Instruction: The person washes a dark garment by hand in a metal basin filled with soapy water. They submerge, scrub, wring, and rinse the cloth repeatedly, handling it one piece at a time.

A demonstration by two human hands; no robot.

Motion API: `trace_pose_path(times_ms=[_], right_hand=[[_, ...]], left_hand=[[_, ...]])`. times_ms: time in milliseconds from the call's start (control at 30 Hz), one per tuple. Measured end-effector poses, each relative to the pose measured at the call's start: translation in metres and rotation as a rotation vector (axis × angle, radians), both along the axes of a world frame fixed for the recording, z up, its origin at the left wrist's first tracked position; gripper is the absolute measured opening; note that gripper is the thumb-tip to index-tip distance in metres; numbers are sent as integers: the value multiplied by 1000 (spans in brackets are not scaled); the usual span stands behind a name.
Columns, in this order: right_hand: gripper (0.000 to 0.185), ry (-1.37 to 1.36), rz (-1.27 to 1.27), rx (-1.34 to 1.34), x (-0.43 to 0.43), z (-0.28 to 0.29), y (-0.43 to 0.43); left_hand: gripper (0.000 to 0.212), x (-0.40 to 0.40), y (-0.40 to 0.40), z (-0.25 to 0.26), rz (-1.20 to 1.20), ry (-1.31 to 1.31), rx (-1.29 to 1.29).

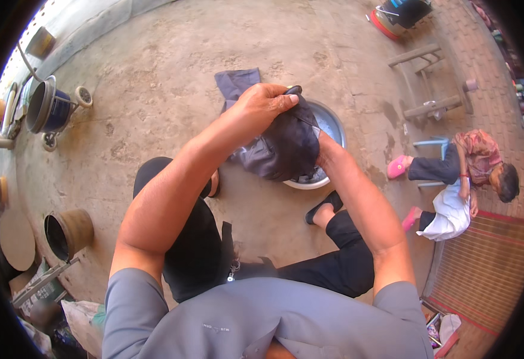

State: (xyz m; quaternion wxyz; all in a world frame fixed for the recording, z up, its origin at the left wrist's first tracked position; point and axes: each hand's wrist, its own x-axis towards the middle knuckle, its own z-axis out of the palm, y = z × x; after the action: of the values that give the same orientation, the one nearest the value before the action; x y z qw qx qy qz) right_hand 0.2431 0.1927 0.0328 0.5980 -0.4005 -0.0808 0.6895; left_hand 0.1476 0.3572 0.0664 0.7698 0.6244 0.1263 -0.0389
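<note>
A dark grey garment [289,148], which looks like trousers, is bunched up in front of me. My left hand [271,101] pinches its upper edge between thumb and fingers. My right wrist [327,148] goes into the folds, and the cloth hides the hand, so its grip cannot be seen. Behind and partly under the garment, a round metal basin [340,130] holds water and dark wet cloth. One flat end of grey cloth [239,80] extends to the far left of my left hand.
A person [477,157] in pink shoes sits at the right on a blue stool [443,146], holding white cloth [448,211]. Nearby are a wooden frame [432,105] and a woven mat [482,264]. Buckets [76,233] stand at the left on the concrete floor [154,80].
</note>
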Motion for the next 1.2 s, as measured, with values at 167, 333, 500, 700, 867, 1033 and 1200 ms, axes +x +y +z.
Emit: trace_pose_path(times_ms=[167, 333, 500, 700, 867, 1033, 1200], right_hand=[[46, -277, 44, -175, -1, 24, -23], [41, -778, 28, -178, 9, 31, -47], [23, -1340, 132, -197, 18, 42, -76], [21, -1559, -406, -259, -36, 35, -75], [23, -1613, -412, -189, -52, 24, -41], [15, -1195, -448, -161, -36, 25, -21], [14, -977, -541, 0, -15, 35, -17]], left_hand=[[41, 5, -5, -4, 11, -21, 36], [43, 6, -1, -1, 85, 8, 23], [40, 8, 3, -2, 81, -17, 3], [40, 12, 3, -11, 123, -32, -122], [43, 14, -1, -9, 98, 28, -117], [49, 7, 5, 3, 70, 39, -38], [57, 1, 15, 3, -59, -96, 204]])
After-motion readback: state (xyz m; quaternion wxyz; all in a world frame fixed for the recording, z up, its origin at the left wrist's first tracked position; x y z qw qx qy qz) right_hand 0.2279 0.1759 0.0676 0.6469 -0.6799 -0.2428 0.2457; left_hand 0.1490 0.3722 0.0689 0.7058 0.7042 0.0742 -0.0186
